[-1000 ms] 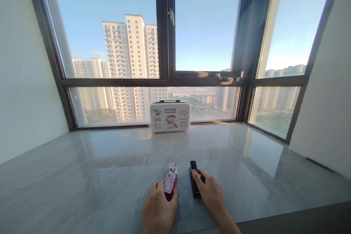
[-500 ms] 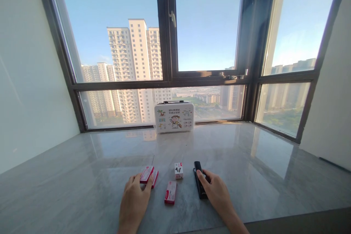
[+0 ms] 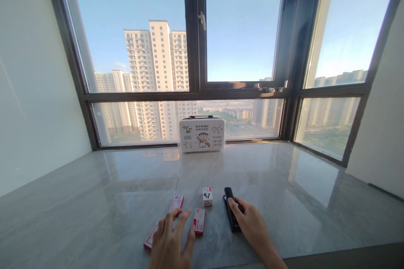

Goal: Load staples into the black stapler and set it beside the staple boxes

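My left hand point(image 3: 172, 239) is open, fingers spread, above the worktop. Its thumb overlaps the left side of a flat pink-and-white box point(image 3: 200, 220); whether they touch I cannot tell. Two similar boxes lie by this hand: one pink box point(image 3: 176, 202) just beyond the fingertips, another point(image 3: 150, 238) at its left, partly hidden behind it. My right hand point(image 3: 249, 218) grips a black stapler point(image 3: 230, 206) lying on the surface, its thumb on the top. Between the hands stands a small white-and-red box point(image 3: 207, 196) with a stapler picture.
A white case point(image 3: 202, 135) with cartoon prints and a black handle stands upright at the back against the window. The grey marble sill point(image 3: 104, 201) spreads to both sides, bounded by a white wall point(image 3: 34, 92) at left and dark window frames point(image 3: 240, 88).
My left hand has let go of a pink box, which now lies lower left, and has moved right towards the middle box with fingers spread. My right hand stays on the stapler.
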Tool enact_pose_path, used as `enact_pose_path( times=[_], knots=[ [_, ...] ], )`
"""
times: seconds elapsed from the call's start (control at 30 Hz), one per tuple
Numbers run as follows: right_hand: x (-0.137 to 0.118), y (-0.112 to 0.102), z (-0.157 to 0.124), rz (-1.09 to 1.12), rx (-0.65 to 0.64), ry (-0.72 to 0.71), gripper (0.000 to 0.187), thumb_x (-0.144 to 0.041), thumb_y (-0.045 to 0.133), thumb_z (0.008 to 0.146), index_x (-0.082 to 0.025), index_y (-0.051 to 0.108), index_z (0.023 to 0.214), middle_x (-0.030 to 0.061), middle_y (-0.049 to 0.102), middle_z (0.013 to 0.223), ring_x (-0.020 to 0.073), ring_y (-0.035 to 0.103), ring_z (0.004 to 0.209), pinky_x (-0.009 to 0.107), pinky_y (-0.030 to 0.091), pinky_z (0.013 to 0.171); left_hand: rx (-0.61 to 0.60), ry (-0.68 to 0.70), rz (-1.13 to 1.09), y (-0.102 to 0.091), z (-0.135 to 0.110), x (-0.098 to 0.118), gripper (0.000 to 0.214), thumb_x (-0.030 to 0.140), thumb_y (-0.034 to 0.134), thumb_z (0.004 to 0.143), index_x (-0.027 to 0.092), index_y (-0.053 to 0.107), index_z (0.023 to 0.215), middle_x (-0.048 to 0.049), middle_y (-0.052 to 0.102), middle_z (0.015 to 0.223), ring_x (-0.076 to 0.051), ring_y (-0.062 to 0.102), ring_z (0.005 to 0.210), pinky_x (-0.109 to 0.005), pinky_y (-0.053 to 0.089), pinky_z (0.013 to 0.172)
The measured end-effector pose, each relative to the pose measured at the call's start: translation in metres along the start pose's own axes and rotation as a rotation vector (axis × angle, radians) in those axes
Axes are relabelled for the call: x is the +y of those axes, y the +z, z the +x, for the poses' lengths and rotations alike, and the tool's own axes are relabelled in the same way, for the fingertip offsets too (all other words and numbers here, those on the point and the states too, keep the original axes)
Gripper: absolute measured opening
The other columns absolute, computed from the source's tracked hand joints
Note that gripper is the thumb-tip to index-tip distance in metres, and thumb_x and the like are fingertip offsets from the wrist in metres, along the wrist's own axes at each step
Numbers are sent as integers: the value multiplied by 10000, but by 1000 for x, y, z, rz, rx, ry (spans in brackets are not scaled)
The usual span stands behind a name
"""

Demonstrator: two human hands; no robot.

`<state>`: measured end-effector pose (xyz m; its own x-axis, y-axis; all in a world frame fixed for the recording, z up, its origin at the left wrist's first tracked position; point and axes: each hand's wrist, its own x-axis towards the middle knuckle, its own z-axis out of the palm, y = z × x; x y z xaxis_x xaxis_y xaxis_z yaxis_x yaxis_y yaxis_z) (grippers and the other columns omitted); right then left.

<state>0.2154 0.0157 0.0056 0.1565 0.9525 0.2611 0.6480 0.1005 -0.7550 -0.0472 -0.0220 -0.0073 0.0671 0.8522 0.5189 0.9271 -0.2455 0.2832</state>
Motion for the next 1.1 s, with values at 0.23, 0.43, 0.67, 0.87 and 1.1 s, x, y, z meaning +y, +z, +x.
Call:
enact_pose_path(
  times=[0.23,0.43,0.67,0.87,1.1],
  knots=[
    [1,-5,-14,65,-7,-4,566,-661,431,932,-218,768,1035,24,697,700,204,631,643,277,415,587,-69,-32,-97,29,31,61,478,310,509,910,250,531,1384,-89,529,1390,-279,463,1310,-445,383,1082],
    [17,-34,5,148,-117,-84,531,-598,543,893,-189,737,1172,61,741,954,235,664,831,302,496,712,-198,-184,-74,7,23,51,360,402,549,874,190,642,1149,-116,616,1204,-328,536,1194,-470,423,987],
    [-24,-15,9,137,-197,-260,343,-294,507,892,-200,759,1104,70,738,1072,236,668,1012,334,483,934,-518,165,-285,-4,13,47,693,552,733,752,308,556,1375,-99,392,1579,-371,370,1430,-546,309,1170],
    [-74,31,-21,92,-145,-306,307,-348,600,877,-246,735,1133,45,724,1110,237,633,1094,320,439,1007,-527,211,-287,2,6,18,711,501,667,837,347,431,1489,-73,441,1561,-341,403,1432,-563,272,1209],
    [-97,47,-8,114,-23,-208,244,-408,653,819,-198,732,915,50,733,889,223,660,852,283,476,780,-480,185,-262,-11,7,-1,687,517,657,847,378,435,1481,-33,369,1596,-319,359,1462,-547,277,1211]
  ],
)
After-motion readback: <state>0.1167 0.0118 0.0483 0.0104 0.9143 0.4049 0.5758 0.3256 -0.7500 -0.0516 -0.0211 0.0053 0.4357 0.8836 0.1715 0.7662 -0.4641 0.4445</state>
